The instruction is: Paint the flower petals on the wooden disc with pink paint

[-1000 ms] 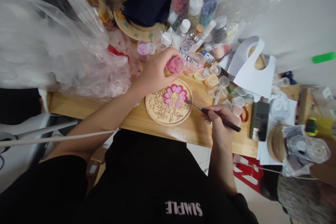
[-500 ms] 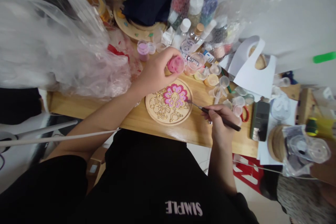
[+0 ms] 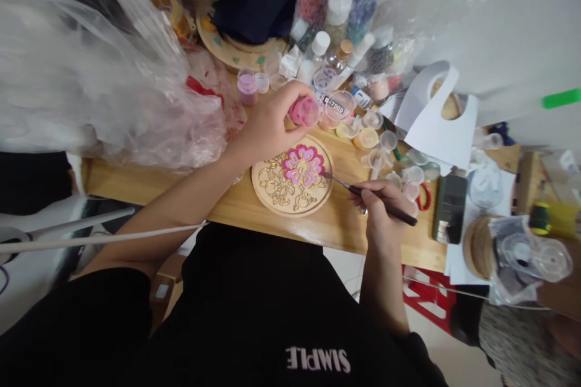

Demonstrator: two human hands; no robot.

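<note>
A person in a black shirt (image 3: pixel 254 308) printed "SIMPLE" sits at a table (image 3: pixel 149 187); a tube (image 3: pixel 334 107) behind reads "7000". The left hand (image 3: pixel 267 124) grips a pink pot (image 3: pixel 304 111) just above a wooden disc (image 3: pixel 276 187) whose flower (image 3: pixel 303 165) is pink and purple. The right hand (image 3: pixel 381 214) pinches a brush (image 3: pixel 385 207), tip at the flower's edge.

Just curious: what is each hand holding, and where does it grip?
Left hand grips a pink jar around its side; right hand holds a brush mid-handle.
</note>
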